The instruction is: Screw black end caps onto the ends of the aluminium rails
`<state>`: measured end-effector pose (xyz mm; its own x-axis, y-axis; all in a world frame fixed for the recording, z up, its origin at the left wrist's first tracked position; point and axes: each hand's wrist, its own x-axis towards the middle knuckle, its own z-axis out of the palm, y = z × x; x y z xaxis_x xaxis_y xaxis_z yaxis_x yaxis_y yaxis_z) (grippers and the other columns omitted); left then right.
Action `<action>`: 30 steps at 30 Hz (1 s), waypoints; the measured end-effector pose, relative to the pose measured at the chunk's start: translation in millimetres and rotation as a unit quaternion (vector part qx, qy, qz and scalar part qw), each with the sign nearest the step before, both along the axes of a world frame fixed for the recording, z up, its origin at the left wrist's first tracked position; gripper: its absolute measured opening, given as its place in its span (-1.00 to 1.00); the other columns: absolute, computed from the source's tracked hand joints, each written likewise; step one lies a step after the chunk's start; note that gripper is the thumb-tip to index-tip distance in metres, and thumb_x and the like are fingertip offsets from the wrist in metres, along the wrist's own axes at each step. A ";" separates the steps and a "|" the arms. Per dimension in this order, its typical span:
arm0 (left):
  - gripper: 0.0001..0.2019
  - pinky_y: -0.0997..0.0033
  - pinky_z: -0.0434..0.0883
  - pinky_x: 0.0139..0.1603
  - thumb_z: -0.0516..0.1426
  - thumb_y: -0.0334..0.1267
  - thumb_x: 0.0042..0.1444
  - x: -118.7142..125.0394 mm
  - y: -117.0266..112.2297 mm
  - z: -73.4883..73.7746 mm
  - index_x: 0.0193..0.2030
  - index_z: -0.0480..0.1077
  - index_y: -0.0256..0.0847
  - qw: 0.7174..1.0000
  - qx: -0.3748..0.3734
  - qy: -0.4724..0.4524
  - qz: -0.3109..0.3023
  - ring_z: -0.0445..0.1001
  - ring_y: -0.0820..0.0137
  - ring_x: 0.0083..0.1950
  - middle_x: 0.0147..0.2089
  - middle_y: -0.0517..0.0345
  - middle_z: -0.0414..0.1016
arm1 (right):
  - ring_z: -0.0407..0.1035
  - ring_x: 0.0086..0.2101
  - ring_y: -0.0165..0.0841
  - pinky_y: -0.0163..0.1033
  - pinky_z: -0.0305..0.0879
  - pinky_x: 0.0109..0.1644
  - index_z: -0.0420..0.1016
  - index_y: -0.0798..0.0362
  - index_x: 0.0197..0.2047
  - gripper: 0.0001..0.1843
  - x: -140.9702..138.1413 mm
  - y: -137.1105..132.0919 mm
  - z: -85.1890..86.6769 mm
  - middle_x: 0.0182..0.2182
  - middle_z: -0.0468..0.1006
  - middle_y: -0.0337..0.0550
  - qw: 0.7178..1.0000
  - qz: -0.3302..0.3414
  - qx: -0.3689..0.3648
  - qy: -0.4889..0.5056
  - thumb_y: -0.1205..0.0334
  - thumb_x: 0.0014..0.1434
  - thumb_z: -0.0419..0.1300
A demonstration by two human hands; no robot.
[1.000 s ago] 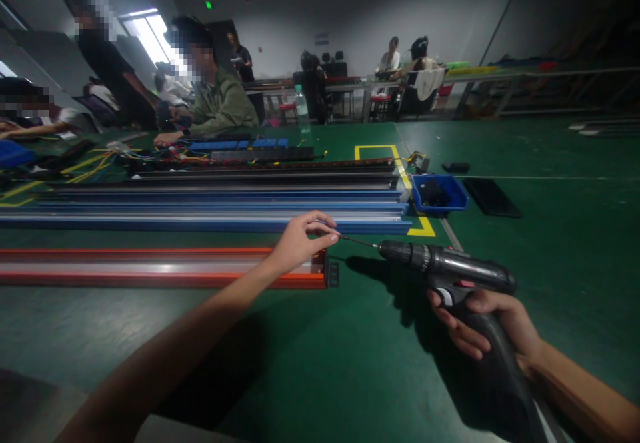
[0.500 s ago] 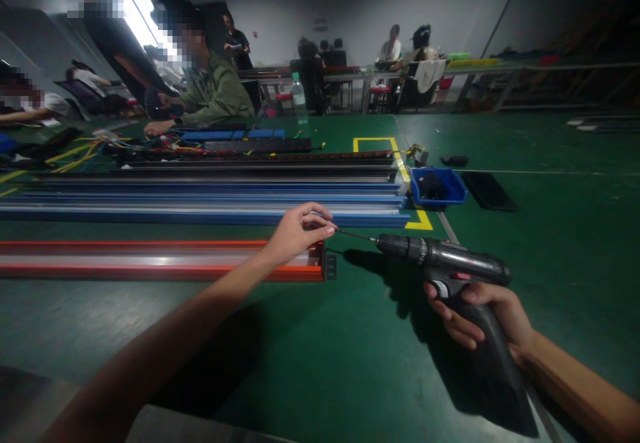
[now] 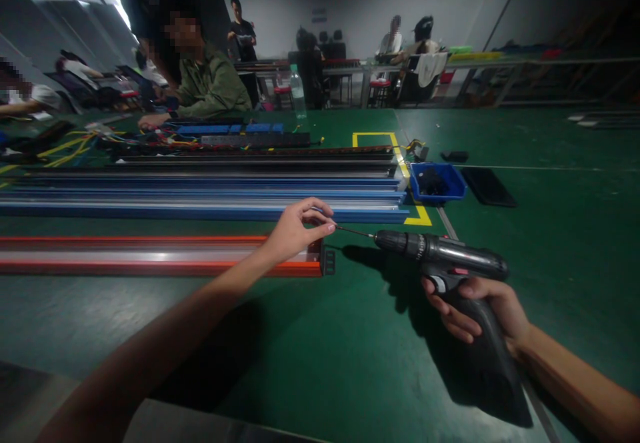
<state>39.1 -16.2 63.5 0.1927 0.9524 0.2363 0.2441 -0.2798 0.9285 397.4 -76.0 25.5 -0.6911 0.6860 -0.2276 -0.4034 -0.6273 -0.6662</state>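
**Green workbench (image 3: pixel 555 256) in a dim workshop: a cordless drill (image 3: pixel 450 254) in one hand, its bit (image 3: pixel 353 231) at the fingertips of the other**

Behind the bench stands a grey wall, with several people seated or standing at tables. Beyond the left hand (image 3: pixel 299 231), farther off and to the left, a co-worker in an olive jacket (image 3: pixel 216 82) has a hand (image 3: pixel 154 120) beside the wired strips (image 3: pixel 240 139).

The right hand (image 3: pixel 506 311) is closed around the drill's handle, its index finger at the trigger (image 3: pixel 439 284). From that grip the drill's body runs just above the fingers, and the chuck points leftward to the other hand. The left hand's thumb and forefinger are pinched together at the tip of the slender bit, the remaining fingers loosely curled; whether a screw sits there too is too small to tell.

Below and to the left of the pinch lies an orange channel (image 3: pixel 165 256), crossed by the left forearm, its black end cap (image 3: pixel 328 263) just under the fingertips. Beyond the pinch, blue channels (image 3: pixel 200 212) and then black channels (image 3: pixel 300 168) lie parallel to it. Past the chuck, right of the blue lengths, sit a blue parts bin (image 3: pixel 446 196) with dark pieces in it and a flat black slab (image 3: pixel 489 187).
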 end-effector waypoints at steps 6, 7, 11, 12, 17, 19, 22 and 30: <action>-0.56 0.25 0.51 -0.02 0.36 -0.19 0.07 0.3 -1.9 0.7 0.06 0.41 -0.21 0.999 -0.027 0.022 -0.024 0.66 0.26 -0.08 -0.13 0.02 0.68 | 0.24 -0.69 -0.54 -0.35 0.41 -0.55 0.69 0.26 -0.08 -0.60 0.4 -0.2 2.4 -0.40 0.59 0.02 1.000 -0.003 -0.006 -0.003 0.25 0.07 0.20; -0.51 0.24 0.51 -0.02 0.36 -0.17 0.08 -0.5 -1.6 1.0 0.12 0.38 -0.20 0.998 -0.045 0.020 -0.032 0.66 0.24 -0.05 -0.08 -0.01 0.68 | 0.25 -0.69 -0.54 -0.35 0.41 -0.55 0.69 0.26 -0.08 -0.60 0.6 -0.4 3.5 -0.40 0.59 0.02 1.000 -0.006 -0.004 -0.002 0.25 0.07 0.20; -0.47 0.23 0.48 0.07 0.26 -0.05 0.21 -10.0 4.5 2.8 0.25 0.31 -0.20 0.997 -0.079 0.005 -0.023 0.60 0.24 0.11 0.09 -0.12 0.63 | 0.28 -0.69 -0.53 -0.35 0.42 -0.55 0.68 0.27 -0.08 -0.60 3.0 0.8 7.7 -0.39 0.60 0.03 1.000 -0.006 0.002 -0.003 0.26 0.07 0.21; -0.52 0.23 0.46 0.10 0.23 -0.04 0.25 -13.7 7.1 3.3 0.22 0.34 -0.21 0.997 -0.076 0.020 -0.018 0.59 0.26 0.12 0.09 -0.11 0.63 | 0.29 -0.68 -0.52 -0.35 0.42 -0.55 0.68 0.28 -0.08 -0.61 3.7 1.5 7.9 -0.39 0.59 0.03 1.000 -0.002 0.001 -0.006 0.26 0.08 0.21; -0.68 0.32 0.43 -0.05 0.22 0.01 0.23 -29.0 15.8 4.5 -0.17 0.55 -0.24 0.984 -0.040 0.170 -0.045 0.56 0.34 -0.14 -0.17 0.04 0.64 | 0.33 -0.67 -0.51 -0.35 0.44 -0.54 0.66 0.30 -0.08 -0.61 4.7 4.9 4.4 -0.39 0.59 0.03 0.999 0.015 -0.015 -0.025 0.26 0.09 0.21; -0.69 0.36 0.42 -0.12 0.24 0.02 0.20 -30.7 15.9 4.6 -0.23 0.57 -0.23 0.974 -0.047 0.204 -0.082 0.54 0.37 -0.21 -0.24 0.10 0.63 | 0.33 -0.67 -0.51 -0.34 0.44 -0.54 0.66 0.28 -0.08 -0.62 3.8 5.4 3.2 -0.38 0.60 0.03 0.999 0.022 -0.022 -0.037 0.27 0.09 0.20; -0.69 0.39 0.40 -0.16 0.25 0.02 0.18 -30.4 14.7 4.8 -0.26 0.59 -0.22 0.965 -0.060 0.223 -0.122 0.53 0.38 -0.26 -0.28 0.12 0.63 | 0.34 -0.66 -0.49 -0.33 0.44 -0.54 0.64 0.26 -0.09 -0.64 2.3 5.9 4.0 -0.38 0.60 0.03 0.998 0.033 -0.024 -0.050 0.28 0.09 0.20; -0.65 0.42 0.35 -0.22 0.26 0.06 0.15 -31.0 17.7 3.2 -0.39 0.54 -0.22 0.966 -0.073 0.220 -0.113 0.48 0.41 -0.33 -0.39 0.17 0.58 | 0.38 -0.65 -0.46 -0.33 0.46 -0.53 0.60 0.31 -0.09 -0.65 0.2 11.1 10.0 -0.38 0.60 0.06 0.998 0.038 -0.031 -0.046 0.30 0.10 0.18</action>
<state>8.1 1.5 66.7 0.4508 0.8913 -0.0491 0.5726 -0.2465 0.7819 397.7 -64.9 35.5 -0.7145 0.6155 -0.3327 -0.2932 -0.6951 -0.6565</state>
